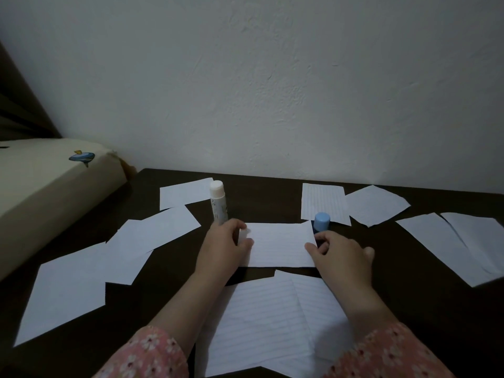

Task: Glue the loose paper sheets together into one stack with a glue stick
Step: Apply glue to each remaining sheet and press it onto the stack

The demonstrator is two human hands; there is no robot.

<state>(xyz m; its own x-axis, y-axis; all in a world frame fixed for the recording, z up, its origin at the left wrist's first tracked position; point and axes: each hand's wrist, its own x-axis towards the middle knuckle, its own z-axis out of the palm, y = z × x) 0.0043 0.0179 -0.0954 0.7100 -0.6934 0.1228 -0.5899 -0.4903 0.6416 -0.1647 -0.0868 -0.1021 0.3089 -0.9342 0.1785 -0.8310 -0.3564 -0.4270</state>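
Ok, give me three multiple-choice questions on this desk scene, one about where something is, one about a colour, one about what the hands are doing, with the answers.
1. Where does the white-capped glue stick stand?
A. behind the left hand
B. on the bed
C. on the sheet nearest the camera

2. What colour is the cap behind the right hand?
A. red
B. blue
C. black

3. What are both hands doing?
A. resting flat on bare table
B. holding the ends of one lined paper sheet
C. lifting a glue stick

Answers:
1 A: it stands upright just beyond the left hand.
2 B: the cap is light blue, beyond the right hand.
3 B: each hand pinches one end of the lined paper sheet.
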